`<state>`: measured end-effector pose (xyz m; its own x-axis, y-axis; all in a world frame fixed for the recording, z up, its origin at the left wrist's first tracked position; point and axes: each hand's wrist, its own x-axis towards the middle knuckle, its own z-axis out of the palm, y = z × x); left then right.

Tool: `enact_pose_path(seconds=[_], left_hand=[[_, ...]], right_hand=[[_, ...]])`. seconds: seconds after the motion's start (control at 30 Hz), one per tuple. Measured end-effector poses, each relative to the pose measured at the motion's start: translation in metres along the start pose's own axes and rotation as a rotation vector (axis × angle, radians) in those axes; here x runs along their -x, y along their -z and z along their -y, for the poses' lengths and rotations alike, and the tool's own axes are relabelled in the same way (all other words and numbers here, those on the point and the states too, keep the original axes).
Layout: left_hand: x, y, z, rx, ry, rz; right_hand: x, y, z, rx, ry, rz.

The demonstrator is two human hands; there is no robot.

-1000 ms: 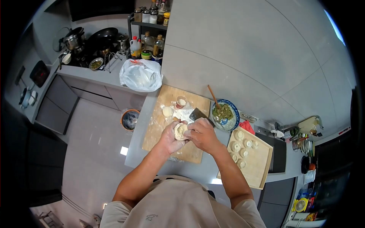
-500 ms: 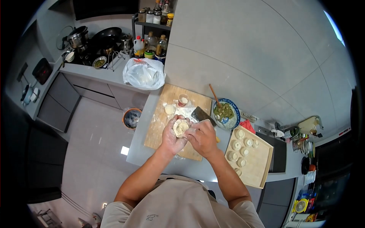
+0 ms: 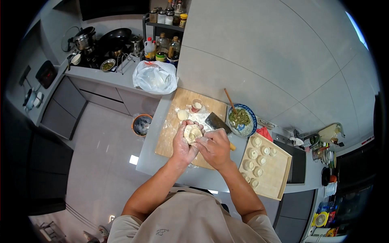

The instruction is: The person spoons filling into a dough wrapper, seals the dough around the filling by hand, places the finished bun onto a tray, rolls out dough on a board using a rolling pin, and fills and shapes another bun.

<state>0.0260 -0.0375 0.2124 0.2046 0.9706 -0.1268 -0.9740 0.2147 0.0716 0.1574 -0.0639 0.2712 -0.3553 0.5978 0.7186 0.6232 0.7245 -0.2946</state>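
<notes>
My left hand (image 3: 182, 142), dusted with flour, cups a round dumpling (image 3: 192, 134) with a partly gathered rim over the wooden board (image 3: 168, 146). The fingers of my right hand (image 3: 214, 146) pinch the dumpling's near right edge. Beyond my hands, a flat dough wrapper (image 3: 182, 115) and a small cup (image 3: 196, 105) stand in loose flour. A dark cleaver (image 3: 216, 122) lies on the board just past my right hand, its light handle (image 3: 232, 147) showing beside that hand.
A blue-patterned bowl of green filling (image 3: 242, 120) with a wooden stick stands right of the board. Several shaped dumplings (image 3: 253, 153) sit in a wooden tray (image 3: 269, 184). A white plastic bag (image 3: 155, 77) lies at the back left; an orange-rimmed bucket (image 3: 142, 124) is on the floor.
My fingers have shifted slightly along the dumpling's edge, and both hands stay together around it. The whole view has moved a little; nothing else differs visibly.
</notes>
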Motion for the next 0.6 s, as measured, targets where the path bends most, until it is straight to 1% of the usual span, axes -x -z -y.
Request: enact_pose_path(seconds=[0.1, 0.17, 0.3, 0.37, 0.4, 0.47, 0.53, 0.6], left_hand=[[0.003, -0.005, 0.004, -0.010, -0.031, -0.047], [0.005, -0.008, 0.004, -0.018, -0.039, -0.055], [0.004, -0.007, 0.005, -0.029, -0.052, -0.099], [0.003, -0.005, 0.004, -0.001, -0.042, -0.074], [0.003, -0.006, 0.003, 0.028, -0.032, -0.051], [0.003, -0.008, 0.004, 0.026, -0.050, -0.059], [0.002, -0.008, 0.004, 0.021, -0.062, -0.066], [0.000, -0.009, 0.003, -0.048, -0.075, -0.037]], right_hand=[[0.001, -0.003, 0.000, 0.052, 0.051, -0.017], [0.002, -0.004, 0.000, 0.115, 0.086, 0.024], [0.004, -0.005, -0.002, 0.110, 0.092, 0.026], [0.003, -0.003, 0.000, 0.036, -0.017, -0.037], [0.003, -0.002, -0.001, 0.035, -0.015, -0.036], [0.004, 0.000, -0.003, 0.076, -0.097, -0.050], [-0.007, 0.005, 0.006, 0.071, -0.126, -0.027], [-0.013, 0.006, 0.011, 0.068, -0.154, -0.004]])
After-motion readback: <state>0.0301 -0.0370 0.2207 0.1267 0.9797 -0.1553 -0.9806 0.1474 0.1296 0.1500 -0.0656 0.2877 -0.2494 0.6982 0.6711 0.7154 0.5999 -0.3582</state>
